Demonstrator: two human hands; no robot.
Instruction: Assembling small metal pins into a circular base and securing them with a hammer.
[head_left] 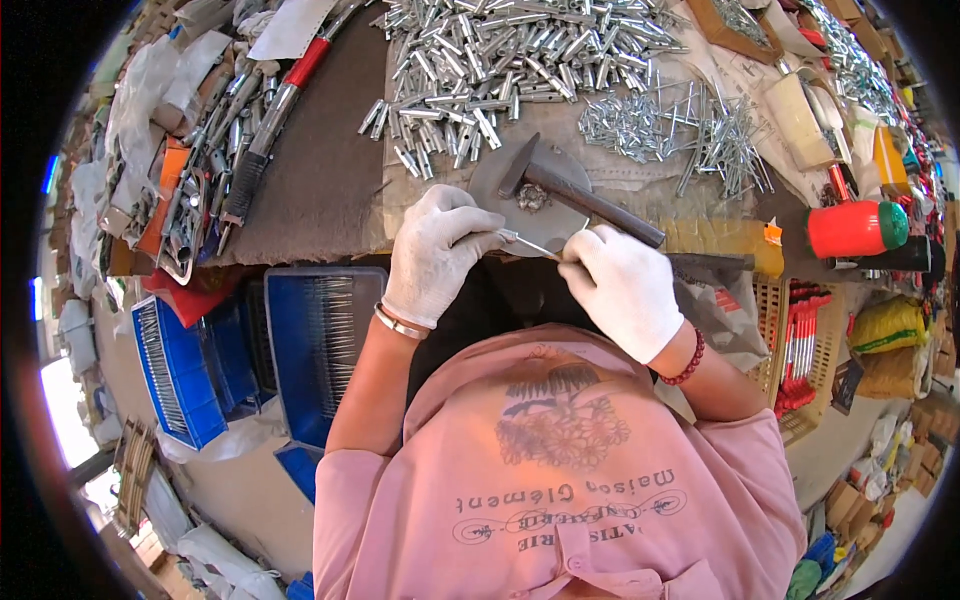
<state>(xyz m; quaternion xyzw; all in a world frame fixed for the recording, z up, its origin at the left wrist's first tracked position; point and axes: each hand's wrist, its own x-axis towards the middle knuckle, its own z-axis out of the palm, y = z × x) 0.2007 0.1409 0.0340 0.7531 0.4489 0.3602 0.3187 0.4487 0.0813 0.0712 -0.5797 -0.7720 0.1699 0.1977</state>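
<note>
1. Our left hand (pixel 437 252), in a white cotton glove, pinches one end of a thin silver metal pin (pixel 531 244); our gloved right hand (pixel 622 288) grips its other end, just above the near edge of the surface (pixel 320 170).
2. The pin sits beside a round grey steel plate (pixel 500 180) where a dark-handled hammer (pixel 570 192) rests.
3. We judge the slim pin could slip from gloved fingers, or the hammer could be knocked off.
4. Beyond lies a heap of short silver metal tubes (pixel 500 60).
5. Blue plastic bins (pixel 318 340) down left hold rows of thin metal rods; an orange slatted crate (pixel 770 330) at right holds red-handled pieces.
</note>
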